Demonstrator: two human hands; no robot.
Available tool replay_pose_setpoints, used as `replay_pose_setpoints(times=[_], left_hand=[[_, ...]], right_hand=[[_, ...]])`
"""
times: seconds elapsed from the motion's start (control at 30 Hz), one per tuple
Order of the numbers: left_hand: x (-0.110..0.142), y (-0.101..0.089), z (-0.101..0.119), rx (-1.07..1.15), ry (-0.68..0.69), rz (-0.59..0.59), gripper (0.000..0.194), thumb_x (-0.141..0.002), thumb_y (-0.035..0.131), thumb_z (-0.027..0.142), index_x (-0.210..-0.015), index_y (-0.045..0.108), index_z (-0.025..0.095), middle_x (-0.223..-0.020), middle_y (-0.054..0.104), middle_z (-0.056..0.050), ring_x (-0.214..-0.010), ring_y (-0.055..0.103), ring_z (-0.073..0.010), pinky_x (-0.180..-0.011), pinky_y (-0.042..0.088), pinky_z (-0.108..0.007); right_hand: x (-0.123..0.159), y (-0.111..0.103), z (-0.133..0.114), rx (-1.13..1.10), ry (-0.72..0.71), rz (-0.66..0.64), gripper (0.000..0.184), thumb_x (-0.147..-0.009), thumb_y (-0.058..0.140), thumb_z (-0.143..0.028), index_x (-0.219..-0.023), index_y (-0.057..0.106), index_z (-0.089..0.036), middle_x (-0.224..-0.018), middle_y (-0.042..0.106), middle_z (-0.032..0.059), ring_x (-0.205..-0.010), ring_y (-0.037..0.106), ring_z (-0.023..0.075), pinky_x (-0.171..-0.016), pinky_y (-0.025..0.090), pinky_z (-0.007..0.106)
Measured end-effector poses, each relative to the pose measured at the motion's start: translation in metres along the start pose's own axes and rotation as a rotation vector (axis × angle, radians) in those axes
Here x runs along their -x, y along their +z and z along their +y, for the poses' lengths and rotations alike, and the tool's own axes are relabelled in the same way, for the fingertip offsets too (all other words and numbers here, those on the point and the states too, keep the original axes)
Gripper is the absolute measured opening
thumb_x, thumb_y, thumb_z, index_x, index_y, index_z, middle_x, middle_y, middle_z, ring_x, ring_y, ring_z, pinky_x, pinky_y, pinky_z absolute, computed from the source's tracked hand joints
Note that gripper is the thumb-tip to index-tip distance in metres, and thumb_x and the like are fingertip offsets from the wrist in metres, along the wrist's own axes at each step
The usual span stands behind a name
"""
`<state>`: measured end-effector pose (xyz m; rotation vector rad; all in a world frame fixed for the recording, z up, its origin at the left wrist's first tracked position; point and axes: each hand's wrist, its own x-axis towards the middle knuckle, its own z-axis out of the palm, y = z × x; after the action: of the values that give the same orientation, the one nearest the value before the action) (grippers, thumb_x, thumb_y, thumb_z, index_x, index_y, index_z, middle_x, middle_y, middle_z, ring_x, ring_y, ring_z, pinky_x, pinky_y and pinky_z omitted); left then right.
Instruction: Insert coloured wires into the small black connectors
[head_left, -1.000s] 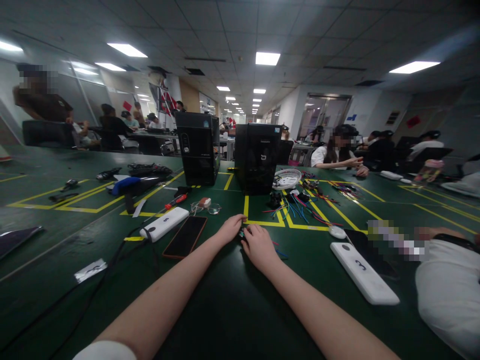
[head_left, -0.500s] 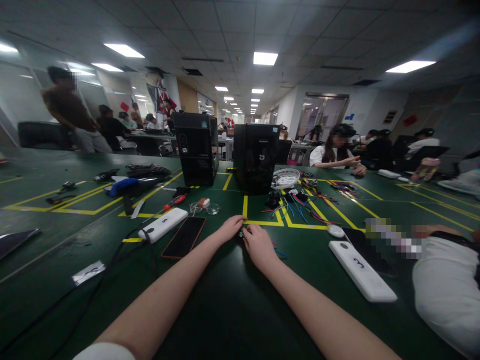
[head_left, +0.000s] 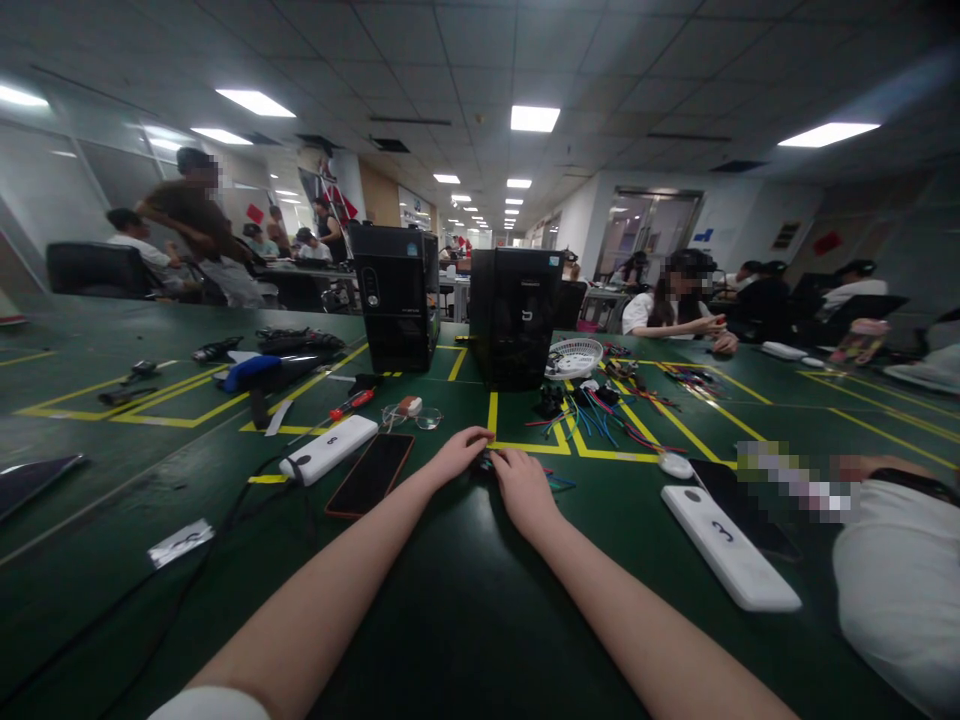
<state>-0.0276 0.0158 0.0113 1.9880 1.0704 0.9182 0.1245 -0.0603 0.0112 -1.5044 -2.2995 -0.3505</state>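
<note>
In the head view my left hand (head_left: 460,455) and my right hand (head_left: 523,487) meet low over the green table, fingers curled in and nearly touching. Between their fingertips is a small dark piece (head_left: 486,462), mostly covered, so its kind cannot be made out. Thin coloured wires (head_left: 561,482) in red, blue and green stick out beyond my right hand. More loose wires (head_left: 592,415) lie in a tangle farther back on the right, beside a black part (head_left: 550,402). A phone (head_left: 371,476) lies to the left of my left forearm.
Two black computer towers (head_left: 397,300) (head_left: 514,320) stand behind my hands. A white basket (head_left: 574,358) sits beside the right one. Left lie a white power bank (head_left: 330,450), glasses (head_left: 426,418) and a red screwdriver (head_left: 352,403). A co-worker's sleeve (head_left: 900,560) is close on the right.
My hands stay together at nearly the same spot, with the right fingers now stretched farther over the small piece. More of the coloured wires shows. A person at the back left has moved right.
</note>
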Motion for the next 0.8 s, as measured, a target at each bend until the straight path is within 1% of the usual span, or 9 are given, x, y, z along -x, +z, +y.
replay_pose_setpoints(times=[0.13,0.2,0.23,0.3,0.33,0.4,0.5,0.63,0.8], left_hand=[[0.004,-0.015,0.005,0.044,0.039,-0.29,0.033,-0.08,0.051,0.028,-0.111,0.055,0.018,-0.117,0.057,-0.005,-0.111,0.05,-0.0179,-0.099,0.036,-0.031],[0.006,-0.018,0.007,-0.004,0.065,-0.328,0.05,-0.073,0.061,0.028,-0.12,0.048,0.019,-0.125,0.051,-0.006,-0.116,0.046,-0.0199,-0.102,0.032,-0.033],[0.006,-0.018,0.007,-0.034,0.074,-0.332,0.058,-0.068,0.065,0.026,-0.121,0.046,0.018,-0.126,0.05,-0.007,-0.116,0.045,-0.0213,-0.102,0.031,-0.034],[0.007,-0.014,0.007,-0.084,0.099,-0.308,0.061,-0.063,0.068,0.023,-0.12,0.046,0.016,-0.123,0.051,-0.009,-0.113,0.047,-0.0228,-0.1,0.033,-0.034],[0.007,-0.01,0.006,-0.101,0.113,-0.282,0.057,-0.063,0.068,0.022,-0.116,0.048,0.015,-0.118,0.053,-0.009,-0.11,0.049,-0.0227,-0.097,0.035,-0.034],[0.007,-0.004,0.003,-0.122,0.137,-0.17,0.042,-0.067,0.063,0.022,-0.107,0.053,0.015,-0.107,0.058,-0.007,-0.1,0.054,-0.0213,-0.091,0.04,-0.034],[0.006,0.002,-0.001,-0.156,0.126,-0.096,0.032,-0.068,0.061,0.023,-0.099,0.055,0.016,-0.097,0.06,-0.005,-0.091,0.056,-0.02,-0.084,0.043,-0.032],[0.006,0.003,-0.002,-0.173,0.137,-0.114,0.034,-0.068,0.063,0.026,-0.099,0.055,0.016,-0.097,0.06,-0.005,-0.09,0.056,-0.0196,-0.082,0.044,-0.031],[0.005,0.002,-0.001,-0.203,0.159,-0.147,0.035,-0.066,0.065,0.029,-0.098,0.058,0.015,-0.095,0.061,-0.005,-0.088,0.057,-0.0203,-0.079,0.044,-0.03]], right_hand=[[-0.002,0.005,0.005,-0.02,0.046,0.038,0.034,-0.085,0.037,-0.014,-0.115,0.052,-0.02,-0.11,0.055,0.0094,-0.102,0.045,0.0206,-0.087,0.032,0.035],[-0.005,0.008,0.006,-0.047,0.069,0.067,0.032,-0.084,0.039,-0.015,-0.113,0.053,-0.019,-0.109,0.055,0.0092,-0.102,0.045,0.0204,-0.087,0.031,0.035],[-0.007,0.009,0.007,-0.065,0.076,0.081,0.031,-0.083,0.041,-0.016,-0.111,0.054,-0.019,-0.107,0.055,0.009,-0.101,0.045,0.0203,-0.087,0.031,0.035],[-0.012,0.012,0.007,-0.102,0.075,0.116,0.027,-0.082,0.044,-0.018,-0.107,0.056,-0.018,-0.103,0.056,0.0084,-0.098,0.046,0.0203,-0.088,0.031,0.035],[-0.015,0.012,0.008,-0.118,0.067,0.135,0.025,-0.081,0.046,-0.02,-0.104,0.056,-0.018,-0.102,0.056,0.0081,-0.098,0.046,0.0204,-0.089,0.03,0.036],[-0.018,0.012,0.008,-0.145,0.052,0.174,0.023,-0.08,0.049,-0.022,-0.101,0.057,-0.018,-0.1,0.055,0.0076,-0.098,0.045,0.0207,-0.092,0.028,0.037],[-0.017,0.01,0.009,-0.176,0.001,0.198,0.019,-0.079,0.049,-0.02,-0.095,0.058,-0.018,-0.1,0.055,0.0072,-0.098,0.045,0.0202,-0.092,0.029,0.037],[-0.011,0.007,0.01,-0.215,-0.065,0.205,0.016,-0.078,0.049,-0.016,-0.091,0.059,-0.019,-0.101,0.055,0.0064,-0.1,0.044,0.0193,-0.092,0.029,0.036],[-0.01,0.011,0.011,-0.25,-0.02,0.214,0.014,-0.078,0.051,-0.017,-0.088,0.059,-0.019,-0.099,0.055,0.006,-0.099,0.045,0.0194,-0.09,0.03,0.037]])
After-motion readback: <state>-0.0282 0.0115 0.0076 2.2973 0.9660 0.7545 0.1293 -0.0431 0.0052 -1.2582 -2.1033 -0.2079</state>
